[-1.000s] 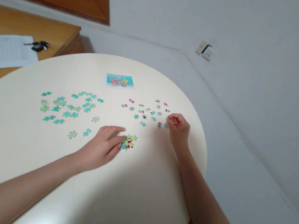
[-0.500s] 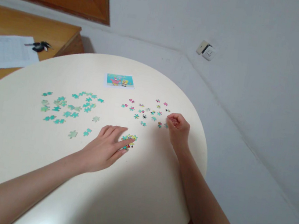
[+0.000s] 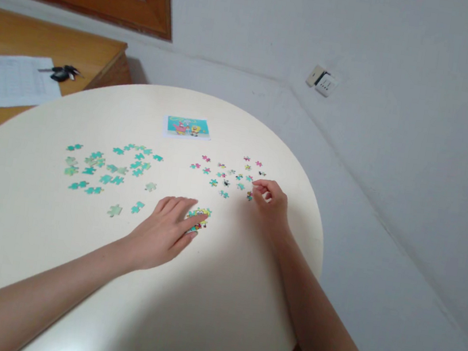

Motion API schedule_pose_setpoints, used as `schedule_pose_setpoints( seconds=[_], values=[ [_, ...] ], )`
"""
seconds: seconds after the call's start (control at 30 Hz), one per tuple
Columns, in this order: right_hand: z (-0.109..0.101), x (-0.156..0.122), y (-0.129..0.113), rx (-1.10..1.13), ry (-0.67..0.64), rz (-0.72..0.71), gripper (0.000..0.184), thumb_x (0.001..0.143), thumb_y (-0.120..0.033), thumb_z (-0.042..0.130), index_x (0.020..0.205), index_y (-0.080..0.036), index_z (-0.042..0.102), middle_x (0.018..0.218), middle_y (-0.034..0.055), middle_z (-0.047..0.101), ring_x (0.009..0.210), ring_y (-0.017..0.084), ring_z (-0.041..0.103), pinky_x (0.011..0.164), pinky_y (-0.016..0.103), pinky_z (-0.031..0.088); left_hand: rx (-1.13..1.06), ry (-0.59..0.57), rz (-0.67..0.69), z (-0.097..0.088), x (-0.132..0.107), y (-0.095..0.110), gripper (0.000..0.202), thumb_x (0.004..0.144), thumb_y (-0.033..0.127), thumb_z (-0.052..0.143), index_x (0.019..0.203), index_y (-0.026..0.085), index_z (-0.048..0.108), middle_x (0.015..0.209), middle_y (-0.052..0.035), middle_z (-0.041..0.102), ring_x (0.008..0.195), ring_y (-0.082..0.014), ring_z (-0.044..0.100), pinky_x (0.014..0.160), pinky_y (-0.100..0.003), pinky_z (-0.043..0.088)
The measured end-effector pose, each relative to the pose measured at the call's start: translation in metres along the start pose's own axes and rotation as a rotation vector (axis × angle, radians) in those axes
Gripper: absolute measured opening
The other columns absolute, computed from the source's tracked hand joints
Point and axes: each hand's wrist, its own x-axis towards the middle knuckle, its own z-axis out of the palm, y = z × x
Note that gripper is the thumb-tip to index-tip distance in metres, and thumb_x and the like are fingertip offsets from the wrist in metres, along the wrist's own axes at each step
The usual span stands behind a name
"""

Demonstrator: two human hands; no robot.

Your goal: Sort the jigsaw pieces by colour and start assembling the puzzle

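My left hand (image 3: 165,230) lies flat on the round cream table (image 3: 206,311), fingers stretched out and resting on a small joined cluster of yellow puzzle pieces (image 3: 201,214). My right hand (image 3: 271,204) sits at the right side of a scatter of pink and teal loose pieces (image 3: 227,174), its fingers curled in a pinch close to one small piece (image 3: 249,195). Whether the pinch holds anything is too small to see. A bigger group of teal pieces (image 3: 108,168) lies to the left. A small reference picture (image 3: 187,127) lies further back.
The table's edge curves round on the right, above a grey floor. A wooden desk (image 3: 60,49) at the back left carries a printed sheet (image 3: 7,81) and a dark bunch of keys (image 3: 62,73). A framed picture hangs above it. A wall socket (image 3: 323,80) sits at the back right.
My right hand has shifted left toward the small piece and uncurled a little. My left hand's fingers slid further over the yellow cluster, which moved slightly back.
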Motion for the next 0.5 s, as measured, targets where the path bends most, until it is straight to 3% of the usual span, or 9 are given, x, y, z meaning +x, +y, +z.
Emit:
schedule_pose_setpoints(
  seconds=[0.23, 0.4, 0.5],
  values=[
    [0.001, 0.004, 0.015, -0.17, -0.04, -0.033, 0.022, 0.074, -0.028, 0.054, 0.09, -0.02, 0.068, 0.086, 0.0058, 0.064, 0.079, 0.02, 0.057, 0.079, 0.036, 0.046, 0.007, 0.051, -0.039, 0.004, -0.001, -0.002, 0.039, 0.093, 0.028, 0.036, 0.127, 0.016, 0.05, 0.125, -0.017, 0.052, 0.116, -0.0302, 0.046, 0.096, -0.051, 0.038],
    [0.003, 0.011, 0.003, -0.409, -0.197, -0.064, 0.024, 0.081, -0.031, 0.056, 0.1, -0.021, 0.067, 0.11, 0.0105, 0.063, 0.102, 0.025, 0.055, 0.09, 0.042, 0.04, 0.036, 0.082, -0.06, 0.008, -0.002, -0.004, 0.036, 0.092, 0.028, 0.037, 0.123, 0.015, 0.05, 0.122, -0.0162, 0.054, 0.113, -0.0296, 0.048, 0.094, -0.049, 0.039],
    [0.007, 0.021, -0.005, -0.535, -0.271, -0.048, 0.024, 0.084, -0.033, 0.056, 0.1, -0.02, 0.068, 0.112, 0.0119, 0.063, 0.106, 0.027, 0.054, 0.092, 0.044, 0.037, 0.036, 0.088, -0.06, 0.009, -0.001, -0.004, 0.035, 0.092, 0.028, 0.038, 0.122, 0.015, 0.05, 0.122, -0.0158, 0.054, 0.113, -0.0292, 0.048, 0.094, -0.049, 0.039]
  ],
)
